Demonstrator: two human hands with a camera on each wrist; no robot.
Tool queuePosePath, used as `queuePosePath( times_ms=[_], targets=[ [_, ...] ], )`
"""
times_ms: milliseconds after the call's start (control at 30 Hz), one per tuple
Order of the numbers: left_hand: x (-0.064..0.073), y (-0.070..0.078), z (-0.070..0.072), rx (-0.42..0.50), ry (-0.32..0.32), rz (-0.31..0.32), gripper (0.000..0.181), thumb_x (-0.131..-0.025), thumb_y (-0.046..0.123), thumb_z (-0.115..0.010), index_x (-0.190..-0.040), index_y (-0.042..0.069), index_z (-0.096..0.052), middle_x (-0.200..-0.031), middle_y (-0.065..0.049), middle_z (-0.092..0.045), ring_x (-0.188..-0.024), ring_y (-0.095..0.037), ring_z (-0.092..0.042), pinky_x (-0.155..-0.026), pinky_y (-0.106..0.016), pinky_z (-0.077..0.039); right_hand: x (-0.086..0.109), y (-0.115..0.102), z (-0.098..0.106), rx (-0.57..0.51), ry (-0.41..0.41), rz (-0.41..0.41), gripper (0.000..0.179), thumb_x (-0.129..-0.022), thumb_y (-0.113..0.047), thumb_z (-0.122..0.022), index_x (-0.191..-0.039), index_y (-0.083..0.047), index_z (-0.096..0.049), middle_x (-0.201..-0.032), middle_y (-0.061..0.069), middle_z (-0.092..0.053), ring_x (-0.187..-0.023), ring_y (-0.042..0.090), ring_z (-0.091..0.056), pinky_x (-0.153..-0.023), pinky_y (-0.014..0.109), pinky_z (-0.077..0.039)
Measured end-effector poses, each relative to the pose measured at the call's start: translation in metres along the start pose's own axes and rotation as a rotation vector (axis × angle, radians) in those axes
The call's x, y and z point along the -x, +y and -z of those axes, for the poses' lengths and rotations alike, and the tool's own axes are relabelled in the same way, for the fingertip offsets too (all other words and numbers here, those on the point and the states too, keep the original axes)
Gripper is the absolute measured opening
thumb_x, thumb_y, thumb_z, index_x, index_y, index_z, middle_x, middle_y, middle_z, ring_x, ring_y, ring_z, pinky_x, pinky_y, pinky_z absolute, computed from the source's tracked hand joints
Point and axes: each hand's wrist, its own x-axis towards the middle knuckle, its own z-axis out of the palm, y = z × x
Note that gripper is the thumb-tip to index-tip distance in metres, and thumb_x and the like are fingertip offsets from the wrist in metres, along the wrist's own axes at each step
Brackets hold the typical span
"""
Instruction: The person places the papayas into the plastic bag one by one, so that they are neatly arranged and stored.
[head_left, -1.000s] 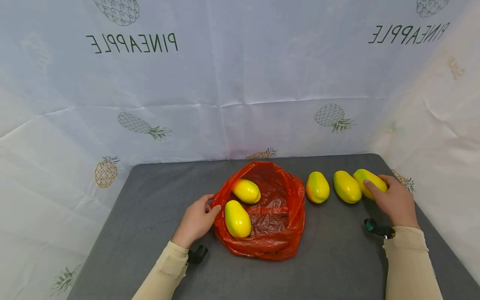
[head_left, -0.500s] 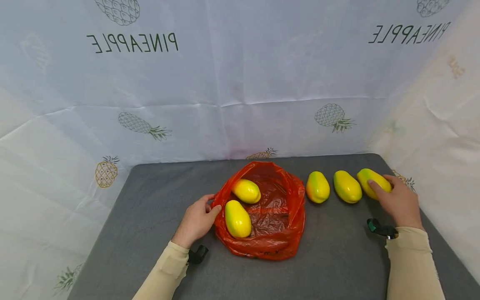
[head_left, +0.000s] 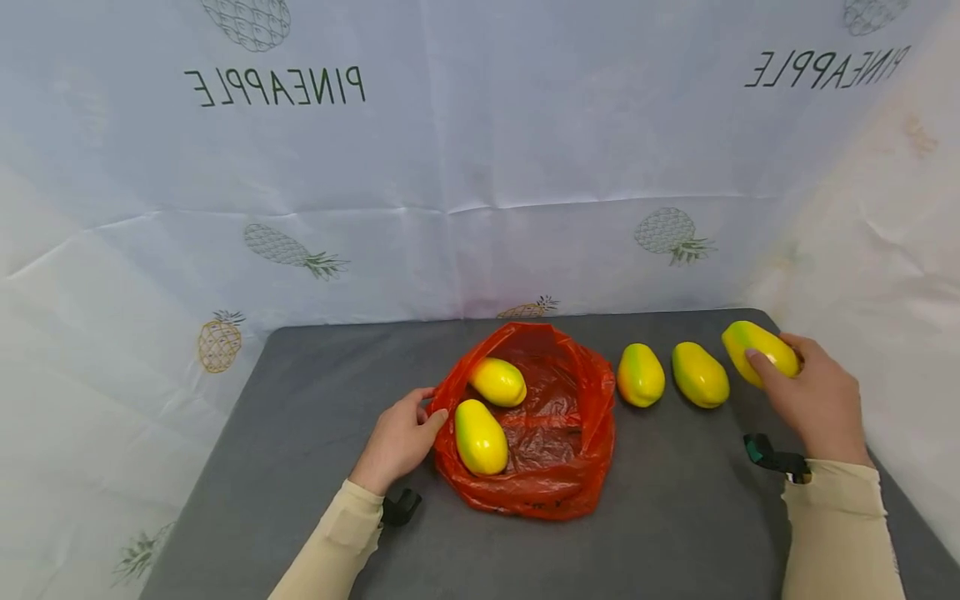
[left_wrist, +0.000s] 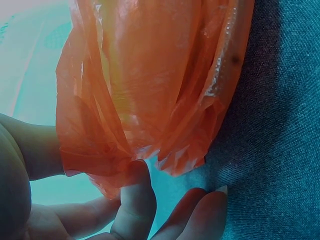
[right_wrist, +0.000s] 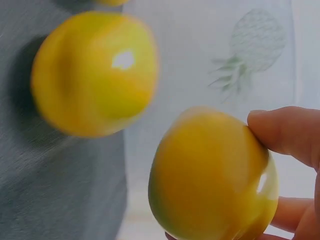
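The left hand [head_left: 401, 442] pinches the bag [head_left: 540, 496] at the 9 o'clock side of its rim, the thin red film caught between its digits; the mouth gapes upward, and two fruits lie inside, the lower fruit [head_left: 481, 437] between 8 and 9 o'clock of the bag's middle, the upper fruit [head_left: 498, 383] near 11. The right hand [head_left: 821, 404] is clamped on the held fruit [head_left: 759, 350], between 2 and 3 o'clock of the bag and well apart from it; this fruit looks raised off the table [head_left: 675, 533], its blunt end tilted toward 10 o'clock; in the right wrist view, one digit presses it near 1 o'clock, others toward 4. Between bag and right hand, two more fruits lie on the table, the inner fruit [head_left: 641, 375] just beside the bag, the outer fruit [head_left: 701, 375] at its 3 o'clock; a pineapple-print cloth [head_left: 480, 150] hangs beyond the table's 12 o'clock edge; tan sleeves [head_left: 843, 533] cover both forearms, with a dark mount [head_left: 780, 458] at each wrist.
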Motion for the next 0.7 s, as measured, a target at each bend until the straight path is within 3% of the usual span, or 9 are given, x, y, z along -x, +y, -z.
queuePosePath(
  times_ms=[200,467,700],
  targets=[
    [0.001,0.000,-0.002,0.009,-0.001,0.003,0.051,-0.105,0.028,-0.070,-0.149,0.004,-0.060,-0.084,-0.005,-0.062,-0.066,-0.020,-0.053,-0.062,-0.032,-0.046,0.009,-0.027,0.001,-0.014,-0.003,0.057,0.087,-0.109,-0.058,-0.051,-0.165,0.006,-0.033,-0.150,0.044,-0.049,-0.116,0.057,-0.055,-0.084,0.063,-0.048],
    [-0.001,0.000,-0.002,0.005,0.005,-0.002,0.051,-0.105,0.028,-0.070,-0.150,0.004,-0.060,-0.083,-0.006,-0.061,-0.065,-0.020,-0.052,-0.061,-0.032,-0.045,0.025,-0.087,-0.021,-0.095,-0.038,0.186,0.082,-0.106,-0.062,-0.057,-0.164,-0.005,-0.043,-0.150,0.034,-0.056,-0.114,0.049,-0.061,-0.084,0.062,-0.054],
    [-0.002,0.000,-0.001,0.004,-0.002,-0.002,0.052,-0.105,0.028,-0.069,-0.149,0.003,-0.060,-0.082,-0.006,-0.061,-0.064,-0.020,-0.052,-0.060,-0.032,-0.044,0.036,-0.131,-0.034,-0.115,-0.079,0.273,0.078,-0.106,-0.061,-0.058,-0.161,-0.007,-0.047,-0.148,0.029,-0.060,-0.111,0.044,-0.064,-0.084,0.058,-0.057]
  ],
)
